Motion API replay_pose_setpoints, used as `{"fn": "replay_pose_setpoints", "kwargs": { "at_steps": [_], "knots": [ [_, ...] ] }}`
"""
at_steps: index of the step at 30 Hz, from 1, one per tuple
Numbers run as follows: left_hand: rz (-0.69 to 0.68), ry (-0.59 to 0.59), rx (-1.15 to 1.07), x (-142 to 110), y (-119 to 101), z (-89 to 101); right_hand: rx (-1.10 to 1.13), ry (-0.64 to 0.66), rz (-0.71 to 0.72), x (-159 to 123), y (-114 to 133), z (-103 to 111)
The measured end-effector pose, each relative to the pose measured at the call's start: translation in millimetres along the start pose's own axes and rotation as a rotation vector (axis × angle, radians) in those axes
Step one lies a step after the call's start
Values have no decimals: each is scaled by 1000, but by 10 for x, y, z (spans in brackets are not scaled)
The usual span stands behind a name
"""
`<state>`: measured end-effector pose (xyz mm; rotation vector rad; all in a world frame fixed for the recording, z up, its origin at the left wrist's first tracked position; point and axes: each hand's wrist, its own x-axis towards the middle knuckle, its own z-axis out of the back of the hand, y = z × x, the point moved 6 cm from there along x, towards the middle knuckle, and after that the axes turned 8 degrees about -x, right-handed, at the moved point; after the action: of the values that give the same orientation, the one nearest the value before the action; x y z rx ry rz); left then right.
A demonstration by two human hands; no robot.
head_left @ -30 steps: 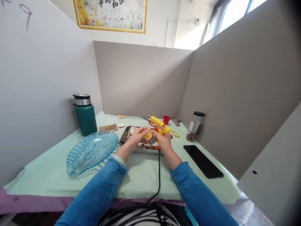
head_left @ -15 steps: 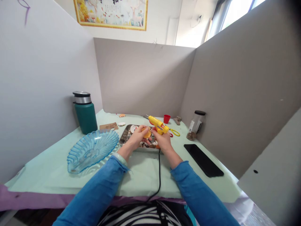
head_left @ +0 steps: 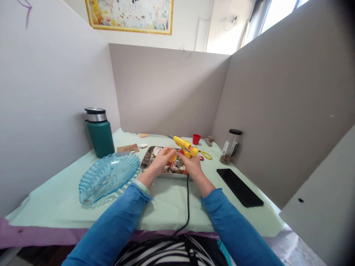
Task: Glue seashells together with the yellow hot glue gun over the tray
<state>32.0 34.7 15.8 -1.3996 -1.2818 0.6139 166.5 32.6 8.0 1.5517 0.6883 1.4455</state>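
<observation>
Between the thumb and fingers of my left hand point(head_left: 160, 162) is an orange seashell point(head_left: 173, 157), held above a metal tray point(head_left: 163, 175). My right hand point(head_left: 193, 164) is wrapped round a yellow glue gun point(head_left: 184, 145), its nozzle pointing up and to the left. The right fingertips are close to the shell's edge; whether they touch it I cannot tell. Several small shells and stones point(head_left: 177, 168) fill the tray, partly hidden by my hands. From the glue gun a black cord point(head_left: 188, 207) runs down over the table's front edge.
At left are a blue shell-shaped dish point(head_left: 109, 179) and a green bottle point(head_left: 100, 137). A black phone point(head_left: 240, 187) and a clear jar point(head_left: 231, 146) lie to the right. Behind the tray are a red cup point(head_left: 196, 139), yellow-handled scissors point(head_left: 206, 155) and a brown card point(head_left: 128, 148). Grey panels point(head_left: 169, 88) surround the table.
The glue gun has tilted slightly and shifted a little to the left. My left hand's shell has turned to a more edge-on view. Both hands keep their hold.
</observation>
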Motion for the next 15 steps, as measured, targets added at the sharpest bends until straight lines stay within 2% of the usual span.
{"fn": "replay_pose_setpoints", "kwargs": {
  "at_steps": [15],
  "knots": [
    [-2, -20, 9, -9, -28, -3, 16, 0, -34, -19, 48, -18]
  ]
}}
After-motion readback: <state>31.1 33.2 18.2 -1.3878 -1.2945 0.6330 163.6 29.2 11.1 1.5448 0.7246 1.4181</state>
